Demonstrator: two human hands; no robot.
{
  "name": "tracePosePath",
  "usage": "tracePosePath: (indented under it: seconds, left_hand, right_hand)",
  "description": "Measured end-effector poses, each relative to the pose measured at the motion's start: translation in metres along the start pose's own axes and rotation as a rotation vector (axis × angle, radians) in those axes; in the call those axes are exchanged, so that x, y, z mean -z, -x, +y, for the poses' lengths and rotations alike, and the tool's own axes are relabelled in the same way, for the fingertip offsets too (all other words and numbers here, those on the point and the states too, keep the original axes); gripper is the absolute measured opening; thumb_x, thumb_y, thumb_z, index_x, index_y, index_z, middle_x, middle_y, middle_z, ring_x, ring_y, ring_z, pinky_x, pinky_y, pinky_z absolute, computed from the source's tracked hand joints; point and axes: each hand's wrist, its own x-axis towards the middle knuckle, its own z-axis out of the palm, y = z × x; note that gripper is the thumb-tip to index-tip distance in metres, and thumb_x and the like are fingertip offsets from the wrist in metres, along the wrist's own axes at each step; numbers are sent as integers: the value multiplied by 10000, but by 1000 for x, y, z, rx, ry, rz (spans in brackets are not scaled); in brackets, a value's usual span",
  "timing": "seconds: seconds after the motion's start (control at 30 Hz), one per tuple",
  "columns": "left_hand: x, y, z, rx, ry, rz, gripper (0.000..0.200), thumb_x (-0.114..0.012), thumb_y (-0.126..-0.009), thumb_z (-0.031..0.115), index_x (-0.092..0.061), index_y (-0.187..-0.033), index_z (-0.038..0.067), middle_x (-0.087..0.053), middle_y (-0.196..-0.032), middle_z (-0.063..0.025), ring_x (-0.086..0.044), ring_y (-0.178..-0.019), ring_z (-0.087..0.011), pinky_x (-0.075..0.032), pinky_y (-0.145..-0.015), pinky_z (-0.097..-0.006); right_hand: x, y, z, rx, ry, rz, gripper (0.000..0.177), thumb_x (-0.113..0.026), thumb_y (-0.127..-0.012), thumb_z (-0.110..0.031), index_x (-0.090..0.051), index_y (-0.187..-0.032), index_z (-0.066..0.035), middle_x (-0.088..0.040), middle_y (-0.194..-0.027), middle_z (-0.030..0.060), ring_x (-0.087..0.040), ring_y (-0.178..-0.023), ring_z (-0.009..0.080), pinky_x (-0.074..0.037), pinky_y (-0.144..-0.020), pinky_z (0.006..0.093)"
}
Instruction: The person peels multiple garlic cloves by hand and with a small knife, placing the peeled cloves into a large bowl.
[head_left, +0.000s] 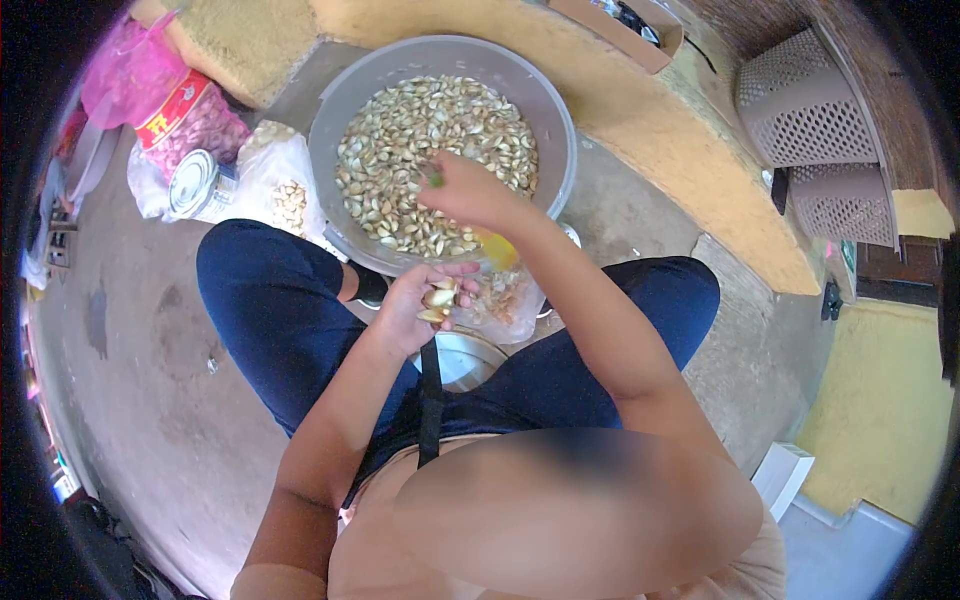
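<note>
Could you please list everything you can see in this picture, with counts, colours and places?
basin: one, grey, on the floor ahead of the knees
garlic cloves: many, pale, filling the basin
white bag: one, holding more cloves, left of the basin
tin can: one, silver, beside the white bag
pink bag: one, top left
lattice baskets: two, beige, at the right
cardboard box: one, brown, on the yellow ledge
metal bowl: one, silver, between the legs
clear bag: one, with peelings, by the knees
left hand: cupped round a few garlic cloves
right hand: over the basin, apparently pinching a small green item
</note>
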Motion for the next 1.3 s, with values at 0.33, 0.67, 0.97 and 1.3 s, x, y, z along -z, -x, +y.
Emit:
tracePosePath:
  seconds: [0.33,0.67,0.97,1.3]
  left_hand:
    - [-15,-14,-6,7,-31,38,361,-386,-772,201,-446,-1080,23,-553,-853,-63,-540,-678,-140,-401,-369,-229]
    - [-17,-15,-16,-18,-101,-1,315,-439,-797,218,-474,-1061,50,-564,-824,-39,-548,-668,-131,-395,-390,-227]
    - [-5,-18,-12,-74,-111,-12,315,-467,-808,314,-519,-1012,80,-576,-831,-31,-556,-706,-107,-352,-423,-193]
    - [-9,-17,-12,-38,-124,0,216,-553,-809,259,-525,-919,76,-548,-770,-19,-510,-612,-62,-325,-373,-163]
  right_hand:
    - [5,120,35,201,42,49,202,-610,-705,-96,-587,-895,-31,-536,-855,107,-560,-787,216,-442,-713,306]
    - [-5,138,36,217,82,205,122,-622,-691,-69,-591,-808,-46,-532,-832,74,-555,-774,225,-448,-680,287]
    - [3,137,48,209,-25,309,125,-618,-693,-69,-569,-798,-22,-536,-803,82,-543,-770,195,-426,-693,281]
    - [0,136,51,247,122,351,135,-626,-691,-89,-558,-800,-49,-541,-823,73,-558,-733,213,-442,-632,286]
